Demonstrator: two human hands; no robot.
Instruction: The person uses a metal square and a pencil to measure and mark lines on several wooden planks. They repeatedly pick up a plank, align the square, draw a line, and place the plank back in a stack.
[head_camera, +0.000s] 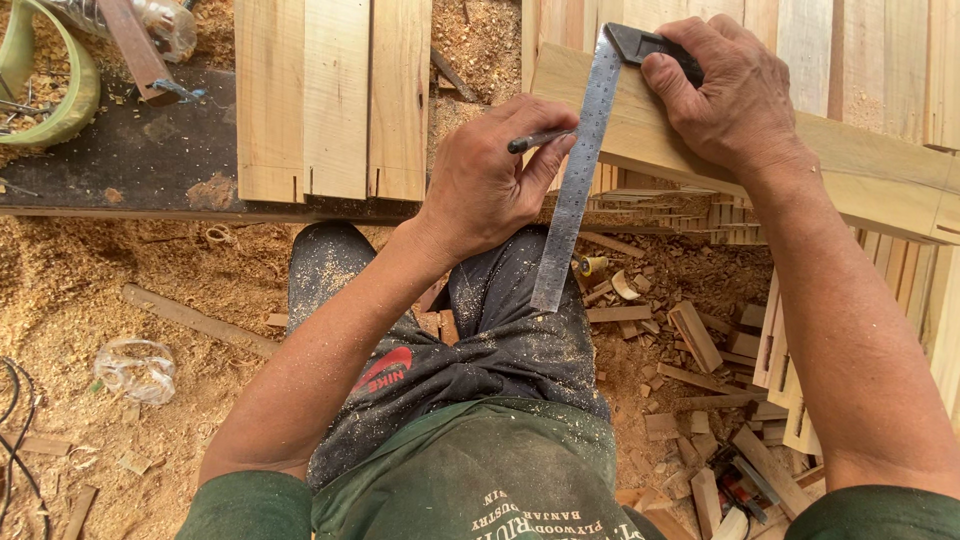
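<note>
While your right hand (725, 95) presses the black stock of the metal square (580, 165) on the near edge of the wooden plank (880, 175), your left hand (490, 185) grips a pencil (538, 140) against its blade; sawdust (110, 290) lies below.

Three pale boards (335, 95) lie side by side on a dark bench top (130, 160), their near ends notched with short saw cuts. At the far left corner sits a green curved band (55, 90), and beside it a clear plastic bottle (165, 22) under a rusty metal bar (135, 45). Sawdust (120, 270) covers the ground. A thin wooden strip (195, 320) lies on it, near a crumpled clear plastic wrapper (135, 368), with black cables (15, 430) at the left edge. To the right, wood offcuts (690, 340) lie scattered, with slats (780, 370) leaning nearby.
</note>
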